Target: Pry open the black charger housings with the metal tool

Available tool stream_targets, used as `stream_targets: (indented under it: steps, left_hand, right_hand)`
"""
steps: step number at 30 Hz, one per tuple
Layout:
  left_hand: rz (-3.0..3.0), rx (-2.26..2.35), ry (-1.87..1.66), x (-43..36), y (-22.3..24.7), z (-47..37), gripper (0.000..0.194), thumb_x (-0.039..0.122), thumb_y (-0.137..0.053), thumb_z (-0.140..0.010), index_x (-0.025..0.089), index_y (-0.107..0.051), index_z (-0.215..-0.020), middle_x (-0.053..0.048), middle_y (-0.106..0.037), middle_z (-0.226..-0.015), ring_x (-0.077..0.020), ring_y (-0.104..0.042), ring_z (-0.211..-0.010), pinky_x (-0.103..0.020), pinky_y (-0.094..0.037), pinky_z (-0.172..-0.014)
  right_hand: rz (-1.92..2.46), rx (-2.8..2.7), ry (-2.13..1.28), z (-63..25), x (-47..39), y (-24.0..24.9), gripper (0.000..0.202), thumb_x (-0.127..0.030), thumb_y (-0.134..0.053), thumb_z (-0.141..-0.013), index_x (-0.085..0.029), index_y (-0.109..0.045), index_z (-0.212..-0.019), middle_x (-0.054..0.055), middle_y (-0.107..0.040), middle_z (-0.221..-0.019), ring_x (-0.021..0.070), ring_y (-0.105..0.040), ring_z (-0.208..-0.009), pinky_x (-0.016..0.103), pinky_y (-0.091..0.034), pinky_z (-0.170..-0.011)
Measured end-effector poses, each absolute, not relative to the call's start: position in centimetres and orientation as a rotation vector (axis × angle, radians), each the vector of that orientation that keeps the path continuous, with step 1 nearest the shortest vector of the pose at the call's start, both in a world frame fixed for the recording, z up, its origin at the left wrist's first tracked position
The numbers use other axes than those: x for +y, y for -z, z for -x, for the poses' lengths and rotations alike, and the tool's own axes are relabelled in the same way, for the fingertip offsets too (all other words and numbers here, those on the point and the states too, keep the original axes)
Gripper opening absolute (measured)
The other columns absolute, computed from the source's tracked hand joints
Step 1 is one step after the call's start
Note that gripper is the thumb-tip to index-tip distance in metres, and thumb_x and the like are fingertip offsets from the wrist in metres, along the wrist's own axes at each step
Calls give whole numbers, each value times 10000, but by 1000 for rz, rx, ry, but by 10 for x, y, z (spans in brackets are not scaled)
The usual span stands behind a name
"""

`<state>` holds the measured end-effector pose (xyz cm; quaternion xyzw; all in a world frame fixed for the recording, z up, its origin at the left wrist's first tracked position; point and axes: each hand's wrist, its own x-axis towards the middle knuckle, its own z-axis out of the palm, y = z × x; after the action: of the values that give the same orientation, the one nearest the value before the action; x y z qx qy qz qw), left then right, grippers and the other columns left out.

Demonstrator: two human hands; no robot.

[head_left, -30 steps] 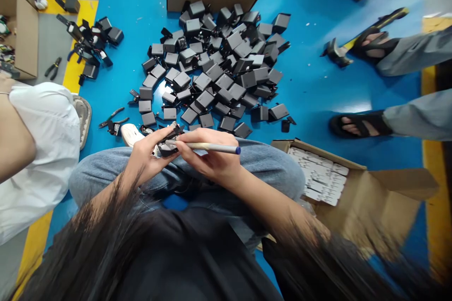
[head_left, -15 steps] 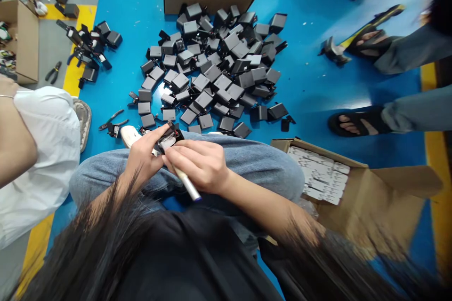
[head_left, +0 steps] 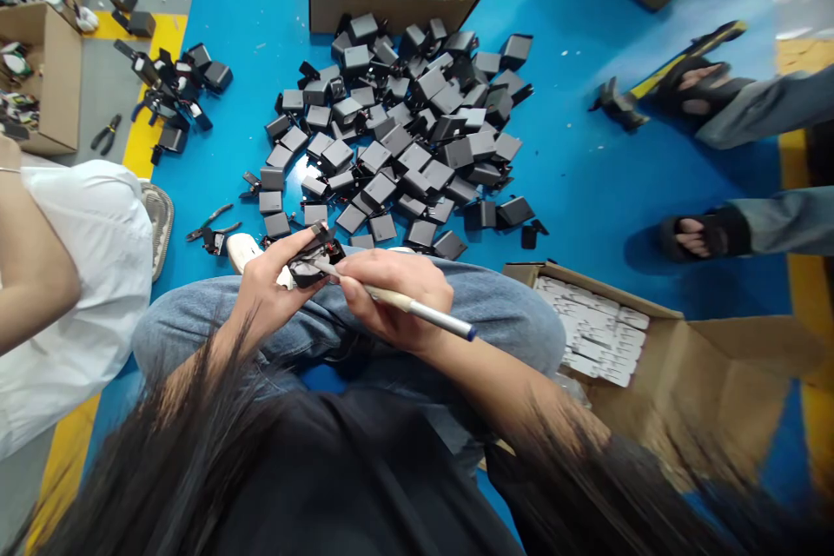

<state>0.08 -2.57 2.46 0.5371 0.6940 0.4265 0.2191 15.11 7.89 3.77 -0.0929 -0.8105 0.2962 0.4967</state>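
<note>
Above my lap, my left hand (head_left: 270,282) grips a small black device (head_left: 311,262), opened so that pale and red parts show inside. My right hand (head_left: 400,295) is closed round a slim pen-like tool (head_left: 430,313) with a silver and blue rear end; its thin tip reaches into the device. The tool slants down to the right. Beyond my knees, a large heap of dark grey box-shaped devices (head_left: 397,135) lies on the blue floor (head_left: 573,148).
A cardboard box (head_left: 397,13) of mixed parts stands behind the heap. Pliers (head_left: 212,224) lie left of it. An open box (head_left: 658,365) holds white pieces at right. A person in white (head_left: 78,252) sits at left; another person's sandalled feet (head_left: 707,234) are at right.
My right hand has shifted slightly right and turned the tool, so it lies flatter and points more to the right. At the right, a person's lower foot has moved away to the right.
</note>
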Motion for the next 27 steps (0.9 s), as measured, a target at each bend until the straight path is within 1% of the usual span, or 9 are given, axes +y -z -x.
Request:
stream_targets:
  steps: [8, 13, 17, 21, 27]
  left_hand:
    - [-1481, 1896, -1190, -26, -23, 0, 554, 425, -776, -796, 195, -640, -1281, -99, -698, -1276, -245, -689, -1144, -332, -566, -1009]
    - [-1454, 1868, -1198, -27, -24, 0, 572, 414, -785, -792, 185, -633, -1293, -105, -693, -1285, -244, -681, -1163, -329, -555, -1029]
    - [-1460, 1864, -1207, -27, -23, 0, 578, 409, -787, -791, 191, -628, -1302, -99, -684, -1301, -242, -676, -1172, -330, -552, -1036]
    - [-1482, 1869, -1222, -28, -23, -1, 559, 395, -776, -806, 195, -624, -1305, -92, -682, -1306, -236, -667, -1187, -324, -549, -1042]
    - [-1592, 1858, -1225, -27, -26, 0, 485, 349, -717, -863, 195, -613, -1311, -94, -686, -1298, -231, -677, -1171, -332, -560, -1026]
  right_hand:
    - [191, -1977, -761, -150, 78, -39, 36, -180, -588, -940, -165, -602, -910, 30, -721, -707, 137, -712, -637, 215, -570, -604]
    - [223, -1992, -757, -151, 78, -39, 70, -206, -550, -964, -184, -597, -916, 18, -725, -725, 125, -712, -646, 211, -576, -608]
    - [212, -1992, -776, -151, 78, -39, 81, -213, -546, -971, -178, -601, -922, 21, -727, -729, 126, -715, -654, 210, -576, -603]
    - [202, -1996, -773, -151, 77, -38, 43, -188, -583, -950, -167, -612, -927, 24, -726, -718, 129, -712, -662, 218, -581, -620]
    - [193, -1994, -759, -149, 77, -39, 39, -175, -592, -944, -158, -617, -920, 30, -716, -707, 128, -694, -648, 218, -579, -613]
